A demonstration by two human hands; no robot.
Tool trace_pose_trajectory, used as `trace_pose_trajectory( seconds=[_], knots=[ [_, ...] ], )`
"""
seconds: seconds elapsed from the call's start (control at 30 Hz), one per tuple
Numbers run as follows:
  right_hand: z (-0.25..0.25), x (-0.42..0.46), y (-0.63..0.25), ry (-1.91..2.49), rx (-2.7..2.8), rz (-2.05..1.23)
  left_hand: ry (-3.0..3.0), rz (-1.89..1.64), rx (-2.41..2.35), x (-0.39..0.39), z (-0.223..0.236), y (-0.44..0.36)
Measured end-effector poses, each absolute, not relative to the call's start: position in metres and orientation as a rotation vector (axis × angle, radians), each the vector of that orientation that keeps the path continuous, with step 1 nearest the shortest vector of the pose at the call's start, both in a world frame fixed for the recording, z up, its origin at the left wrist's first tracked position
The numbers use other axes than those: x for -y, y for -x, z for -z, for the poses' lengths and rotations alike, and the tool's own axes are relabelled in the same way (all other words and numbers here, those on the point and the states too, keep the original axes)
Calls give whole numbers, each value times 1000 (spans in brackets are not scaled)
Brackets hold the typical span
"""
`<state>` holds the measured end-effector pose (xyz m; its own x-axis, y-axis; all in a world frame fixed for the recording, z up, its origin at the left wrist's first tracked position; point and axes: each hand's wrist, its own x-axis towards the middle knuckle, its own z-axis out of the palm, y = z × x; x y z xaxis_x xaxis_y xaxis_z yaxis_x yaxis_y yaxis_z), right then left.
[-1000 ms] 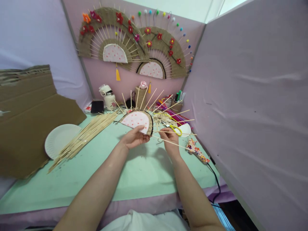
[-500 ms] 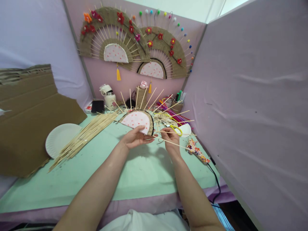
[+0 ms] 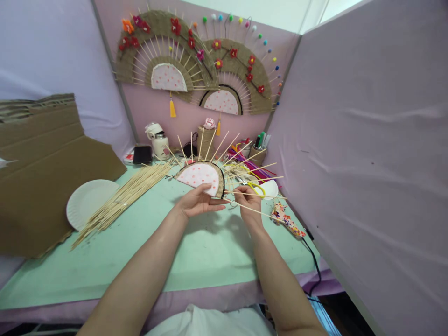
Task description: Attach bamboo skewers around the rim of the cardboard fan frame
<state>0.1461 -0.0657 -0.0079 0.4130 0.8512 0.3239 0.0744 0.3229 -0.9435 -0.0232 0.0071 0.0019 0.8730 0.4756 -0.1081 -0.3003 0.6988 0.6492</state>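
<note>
My left hand (image 3: 200, 200) grips the lower edge of a half-round fan base (image 3: 199, 176), its thumb on the pink-dotted white face and its fingers beneath. A black cord runs along the curved rim, with brown cardboard showing inside it. Several thin bamboo sticks (image 3: 230, 146) spread outward from that rim like rays. At the right end of the base, my right hand (image 3: 248, 198) pinches a bamboo stick (image 3: 257, 214) between thumb and fingers. This stick slants down to the right, with its inner tip close to the base's corner; whether it touches is unclear.
On the left lie a bundle of bamboo sticks (image 3: 128, 196), a white paper plate (image 3: 87, 198) and cardboard (image 3: 52, 177). To the right are yellow-handled scissors (image 3: 258, 188) and a flower-patterned glue gun (image 3: 287, 220) with a black cable. Finished fans (image 3: 241, 58) hang on the back wall.
The fan base has tilted and shifted slightly to the right and down, its sticks moving with it. Both hands stay nearly in place.
</note>
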Motion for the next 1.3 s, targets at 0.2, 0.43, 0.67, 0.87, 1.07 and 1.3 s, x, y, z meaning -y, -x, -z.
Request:
trace_pose_trajectory(
  seconds=[0.2, 0.43, 0.67, 0.87, 1.07, 1.3],
  knots=[
    [12, 63, -146, 1115, 1006, -627, -614, -444, -193, -3, -1, 18],
    [15, 62, -147, 1114, 1008, -666, -558, -490, -194, 0, -1, 16],
    [9, 63, -146, 1158, 1037, -680, -564, -540, -260, 3, -5, 17],
    [11, 60, -147, 1200, 1103, -626, -594, -534, -306, 3, -4, 16],
    [13, 61, -150, 1220, 1129, -629, -599, -502, -306, 5, -6, 16],
    [18, 56, -154, 1272, 1199, -501, -595, -578, -321, 5, -7, 15]
  ],
)
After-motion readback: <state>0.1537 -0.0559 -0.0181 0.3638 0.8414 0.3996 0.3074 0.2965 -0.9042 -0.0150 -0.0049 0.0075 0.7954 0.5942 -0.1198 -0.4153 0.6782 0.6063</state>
